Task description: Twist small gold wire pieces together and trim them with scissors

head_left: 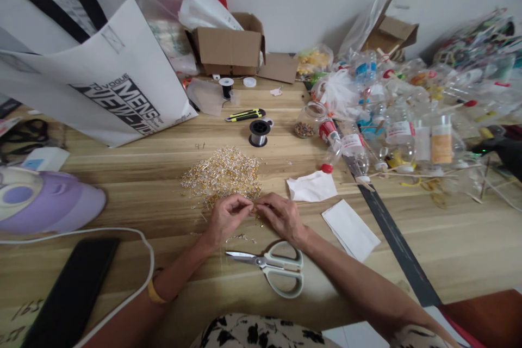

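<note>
A smooth, satin-finished wood grain is shown by the counter (457, 228). A bright glitter is given off by gold and clear beads (223, 173). The scissors (261, 262) are formed of shiny metal blades and smooth, pale plastic handles. Glossy silver-coloured wire (259, 128) is wound on a black plastic spool (258, 143). Clear, shiny plastic is seen in the bottles (354, 145), matt brown cardboard in the box (228, 46), matt white paper in the folded sheet (350, 230).

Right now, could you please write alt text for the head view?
A person's left hand and right hand pinch close together by a pile of tiny shiny pieces on a table; scissors lie nearer, plastic bottles at right.
</note>
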A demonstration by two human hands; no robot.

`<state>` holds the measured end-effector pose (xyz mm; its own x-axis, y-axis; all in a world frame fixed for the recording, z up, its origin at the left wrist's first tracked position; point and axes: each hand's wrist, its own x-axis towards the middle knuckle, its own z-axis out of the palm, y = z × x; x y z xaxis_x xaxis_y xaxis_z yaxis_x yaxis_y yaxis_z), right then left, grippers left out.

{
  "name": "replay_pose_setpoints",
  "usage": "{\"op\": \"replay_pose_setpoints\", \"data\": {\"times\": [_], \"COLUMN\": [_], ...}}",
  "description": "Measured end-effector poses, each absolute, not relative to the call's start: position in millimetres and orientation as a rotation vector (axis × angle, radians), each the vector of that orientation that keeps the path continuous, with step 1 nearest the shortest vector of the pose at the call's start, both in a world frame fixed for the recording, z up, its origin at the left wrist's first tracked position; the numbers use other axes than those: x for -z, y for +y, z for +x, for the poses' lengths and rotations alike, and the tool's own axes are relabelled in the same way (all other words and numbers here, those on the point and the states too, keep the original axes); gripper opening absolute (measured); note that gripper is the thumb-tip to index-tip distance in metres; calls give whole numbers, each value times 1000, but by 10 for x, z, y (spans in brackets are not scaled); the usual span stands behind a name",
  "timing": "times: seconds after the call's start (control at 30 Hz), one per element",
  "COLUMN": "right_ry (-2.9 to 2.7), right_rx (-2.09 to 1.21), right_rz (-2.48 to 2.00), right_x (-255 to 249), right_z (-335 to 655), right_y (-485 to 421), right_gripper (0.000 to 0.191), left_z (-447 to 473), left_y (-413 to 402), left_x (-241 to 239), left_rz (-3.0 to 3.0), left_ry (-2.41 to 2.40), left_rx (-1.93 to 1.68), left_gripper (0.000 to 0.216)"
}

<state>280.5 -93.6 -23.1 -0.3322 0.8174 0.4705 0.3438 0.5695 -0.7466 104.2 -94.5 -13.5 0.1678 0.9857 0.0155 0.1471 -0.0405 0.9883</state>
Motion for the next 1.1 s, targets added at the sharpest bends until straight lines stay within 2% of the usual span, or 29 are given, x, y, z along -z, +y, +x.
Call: {"op": "replay_pose_setpoints", "data": {"times": [1.1], "right_ry": [-2054], "right_rx": [-646], "right_rz": [-820], "right_x": [239], "right_z": [2823], "right_y": [-938], "right_gripper": [15], "left_z": [1047], "left_y": [-936], "left_x": [122], "left_rz": [1449], "left_ry": [1183], "left_rx": [-1017], "left_gripper": [7]}}
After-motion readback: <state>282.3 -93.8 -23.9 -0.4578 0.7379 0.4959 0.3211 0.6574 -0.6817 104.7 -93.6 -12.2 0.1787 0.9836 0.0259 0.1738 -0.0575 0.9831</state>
